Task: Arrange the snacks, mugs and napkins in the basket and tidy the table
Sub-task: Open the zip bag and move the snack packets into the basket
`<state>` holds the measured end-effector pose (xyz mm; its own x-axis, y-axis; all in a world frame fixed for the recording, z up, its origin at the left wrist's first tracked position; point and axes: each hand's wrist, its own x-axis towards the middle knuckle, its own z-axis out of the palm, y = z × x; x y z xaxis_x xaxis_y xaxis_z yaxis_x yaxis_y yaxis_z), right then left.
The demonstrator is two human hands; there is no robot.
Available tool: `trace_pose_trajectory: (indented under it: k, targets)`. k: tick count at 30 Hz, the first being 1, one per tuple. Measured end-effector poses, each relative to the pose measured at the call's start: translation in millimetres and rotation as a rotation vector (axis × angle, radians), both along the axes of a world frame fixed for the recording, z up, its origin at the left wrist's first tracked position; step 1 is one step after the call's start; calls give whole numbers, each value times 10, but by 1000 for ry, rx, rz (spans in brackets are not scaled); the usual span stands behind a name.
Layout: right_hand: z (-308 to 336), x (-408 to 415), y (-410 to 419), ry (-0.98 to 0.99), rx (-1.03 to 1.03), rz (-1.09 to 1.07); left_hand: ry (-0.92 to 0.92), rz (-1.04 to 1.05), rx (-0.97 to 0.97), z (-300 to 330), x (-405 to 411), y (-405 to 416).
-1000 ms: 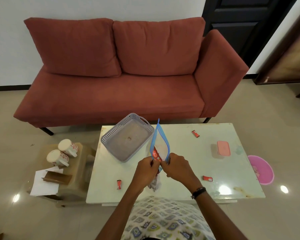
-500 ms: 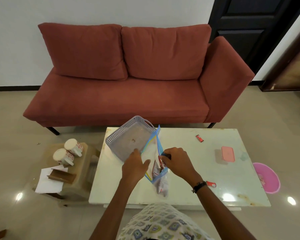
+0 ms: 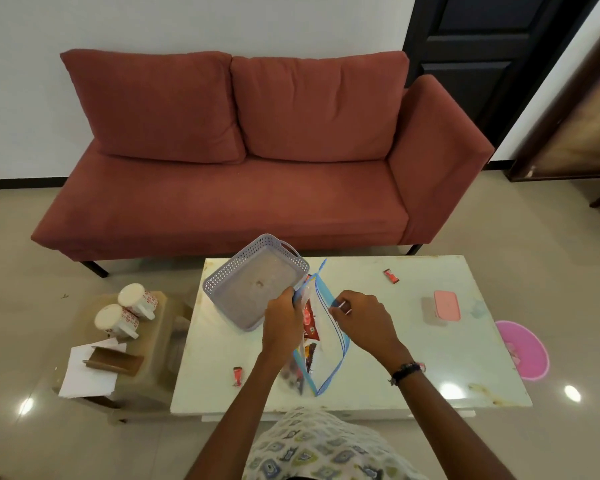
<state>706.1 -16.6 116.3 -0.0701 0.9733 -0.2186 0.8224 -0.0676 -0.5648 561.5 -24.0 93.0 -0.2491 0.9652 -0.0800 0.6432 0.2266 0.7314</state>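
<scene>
Left hand: the left hand (image 3: 282, 322) is closed in a pinch on one lip of the clear zip bag with blue edging (image 3: 323, 341), just beside the basket's near corner.
Right hand: the right hand (image 3: 362, 318) has its fingers curled, pinching the opposite blue lip, so the bag's mouth is spread open between the two hands.
Bag contents: red snack packets (image 3: 308, 320) lie inside, between the hands; their number cannot be told.
Basket: one grey perforated plastic basket (image 3: 222, 282) sits on the white table (image 3: 413, 358), touching the bag.
Loose snacks: two small red wrapped snacks, one (image 3: 391, 275) far, one (image 3: 237, 375) near.
Mugs: two white mugs with red flowers (image 3: 127, 308) on the side stool, well apart from both hands.
Napkins: white napkins (image 3: 84, 375) beside them.
</scene>
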Motion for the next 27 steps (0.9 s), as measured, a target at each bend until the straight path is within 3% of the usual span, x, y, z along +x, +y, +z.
trace_pose_trajectory:
  k: [10,23,27]
  targets:
    - [21,-411,287,-41,190,-40,-8,52,-1,93,-234,-39]
    - [-99,-95,342,-180,132,-88,55,58,-6,123,-346,-112]
    - [-34,-147,226,-93,216,-93,22,84,14,103,-313,-81]
